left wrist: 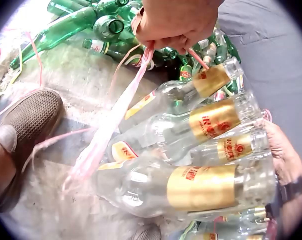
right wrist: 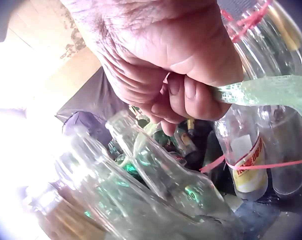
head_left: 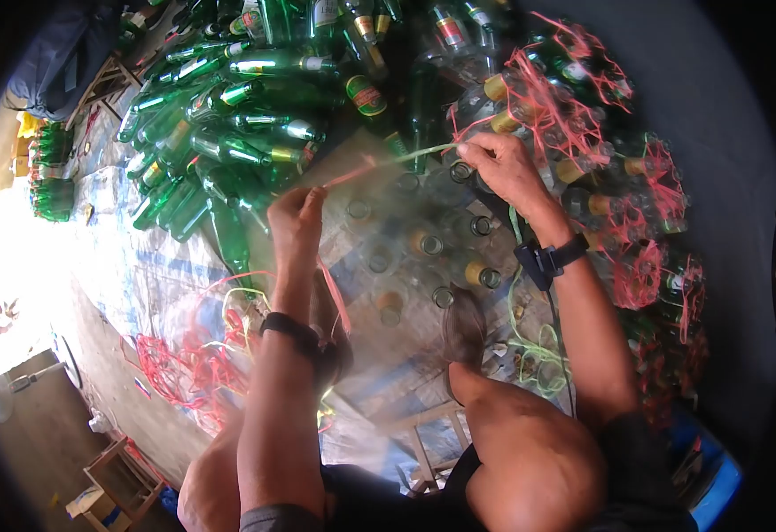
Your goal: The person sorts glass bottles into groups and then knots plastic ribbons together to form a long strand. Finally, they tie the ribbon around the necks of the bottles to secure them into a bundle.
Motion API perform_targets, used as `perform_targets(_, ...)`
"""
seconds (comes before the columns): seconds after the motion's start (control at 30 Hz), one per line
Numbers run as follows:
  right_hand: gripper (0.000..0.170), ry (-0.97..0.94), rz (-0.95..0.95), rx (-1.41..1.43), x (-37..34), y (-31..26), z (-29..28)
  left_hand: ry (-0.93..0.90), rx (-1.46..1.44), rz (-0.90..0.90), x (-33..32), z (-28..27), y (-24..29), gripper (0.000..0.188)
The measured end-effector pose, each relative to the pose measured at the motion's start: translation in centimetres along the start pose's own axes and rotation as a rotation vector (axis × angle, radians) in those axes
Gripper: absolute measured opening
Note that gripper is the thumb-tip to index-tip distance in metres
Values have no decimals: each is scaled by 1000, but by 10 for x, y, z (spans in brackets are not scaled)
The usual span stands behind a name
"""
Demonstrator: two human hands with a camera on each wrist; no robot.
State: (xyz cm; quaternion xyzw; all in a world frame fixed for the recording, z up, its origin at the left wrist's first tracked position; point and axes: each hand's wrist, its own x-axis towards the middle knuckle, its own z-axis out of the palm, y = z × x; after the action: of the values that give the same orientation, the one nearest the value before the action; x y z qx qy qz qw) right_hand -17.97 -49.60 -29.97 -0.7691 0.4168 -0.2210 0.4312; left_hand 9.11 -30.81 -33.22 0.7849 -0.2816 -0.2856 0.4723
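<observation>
My left hand [head_left: 296, 217] grips a pink plastic strip [left wrist: 118, 107], whose loose, frayed tail hangs below the fist in the left wrist view. My right hand [head_left: 509, 173] grips a pale green plastic strip [right wrist: 271, 92] in curled fingers. Between the two hands a line of twine [head_left: 388, 163], pink on the left and green on the right, runs nearly straight above the bottles. Under it stands a group of clear glass bottles [head_left: 425, 243], several with gold neck labels [left wrist: 203, 187]. In the right wrist view, clear bottle necks [right wrist: 136, 137] rise just below the right hand.
Green bottles [head_left: 219, 142] lie piled at the back left. Clear bottles bound with pink twine [head_left: 636, 266] stand along the right. Tangled pink twine [head_left: 179, 372] and green twine [head_left: 543, 359] lie near the feet. A shoe [head_left: 464, 326] stands beside the clear bottles.
</observation>
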Motion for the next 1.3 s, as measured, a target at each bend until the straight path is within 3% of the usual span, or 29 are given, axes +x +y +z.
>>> perform_targets(0.17,28,-97,90,8,4,39,18,1,74,-132,-9,14,-27,30)
perform_targets(0.33,34,-111,122,120,7,61,30,37,47,-140,-14,27,-63,31)
perform_targets(0.43,34,-89,67,108,7,69,39,15,-7,-192,-13,31,-74,33)
perform_targets(0.57,26,-121,336,187,-1,69,43,-35,-22,-212,-14,39,-91,34)
perform_targets(0.67,19,-155,413,191,-7,66,42,-69,1,-260,-16,43,-97,32)
perform_targets(0.7,19,-151,418,191,-8,78,45,-47,7,-208,-16,47,-102,31)
perform_targets(0.77,9,-103,211,168,-11,112,57,-31,12,-160,-18,52,-110,30)
perform_targets(0.9,7,-102,201,65,-13,130,64,2,25,-196,-20,53,-116,31)
perform_targets(1.0,10,-98,301,53,-13,139,72,-7,67,-167,-21,54,-116,32)
perform_targets(1.07,12,-15,150,79,-14,172,86,-10,75,-122,-22,56,-119,32)
perform_targets(1.13,11,58,175,124,-20,158,94,-2,80,-76,-20,58,-128,32)
perform_targets(1.17,23,131,199,170,-21,150,97,-4,80,-78,-19,59,-133,32)
perform_targets(1.23,23,126,263,223,-24,155,101,-24,148,5,-18,59,-138,33)
perform_targets(1.3,23,121,324,278,-25,159,103,-26,141,-24,-18,59,-140,33)
